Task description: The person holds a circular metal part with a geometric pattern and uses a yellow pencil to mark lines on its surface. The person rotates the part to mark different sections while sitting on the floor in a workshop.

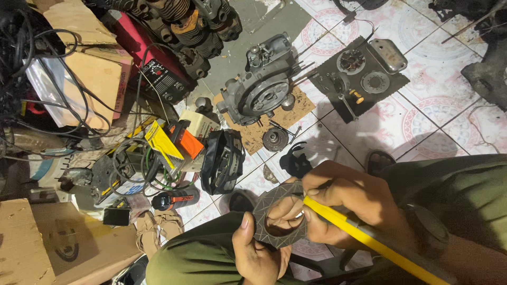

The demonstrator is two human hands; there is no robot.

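Gripped between both hands, left hand (259, 253) below and right hand (343, 203) above (clutching a yellow-handled tool (364, 237)), sits a dark, flat, ring-shaped metal plate (278, 215).

Flat ring-shaped plate (278, 216), dark grey, patterned face, toothed outer edge, large round centre hole. Held above lap, face turned up toward camera, slightly tilted. Yellow-handled tool (364, 237), long, straight, runs diagonally from lower right, tip at plate's inner rim.
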